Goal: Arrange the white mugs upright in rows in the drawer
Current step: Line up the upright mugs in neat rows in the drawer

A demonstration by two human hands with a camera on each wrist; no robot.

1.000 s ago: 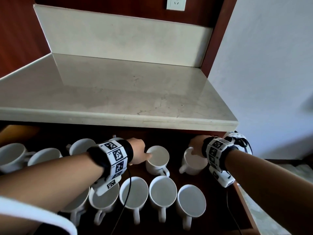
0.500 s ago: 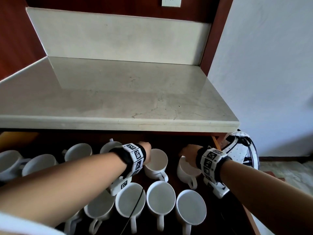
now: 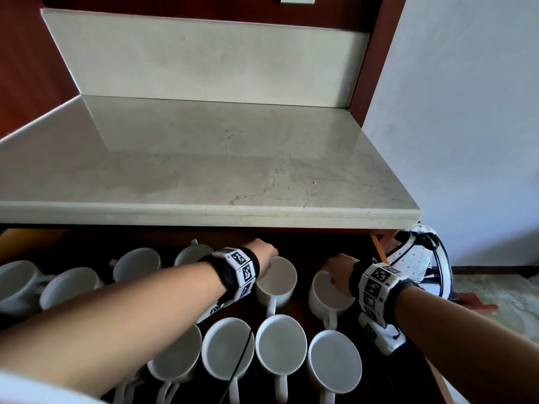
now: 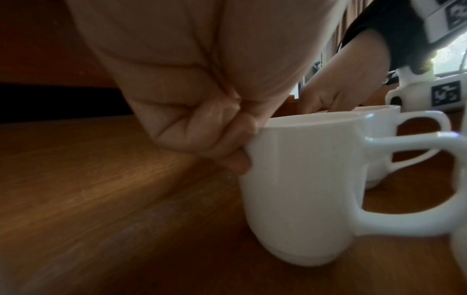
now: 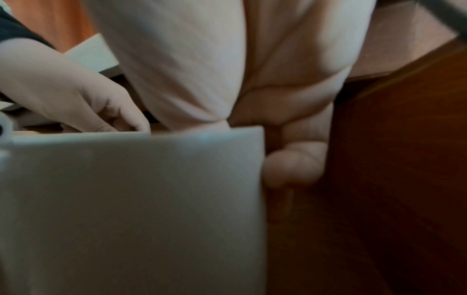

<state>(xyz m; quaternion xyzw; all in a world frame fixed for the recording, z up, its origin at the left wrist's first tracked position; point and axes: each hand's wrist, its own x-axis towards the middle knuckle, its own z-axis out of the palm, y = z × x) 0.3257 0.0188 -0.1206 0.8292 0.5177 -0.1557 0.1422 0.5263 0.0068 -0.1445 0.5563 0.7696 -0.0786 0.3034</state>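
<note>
Over the preceding second, the left hand (image 3: pixel 264 253) and right hand (image 3: pixel 338 271), each pinching a white mug's rim, had turned both handles toward the front row, nearly aligning the back row.

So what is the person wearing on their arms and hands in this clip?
Bare forearms and bare hands. Each wrist carries a black band ringed with white blocks printed with black square markers. A thin black cable hangs from the left wrist unit. A white sleeve edge shows.
</note>
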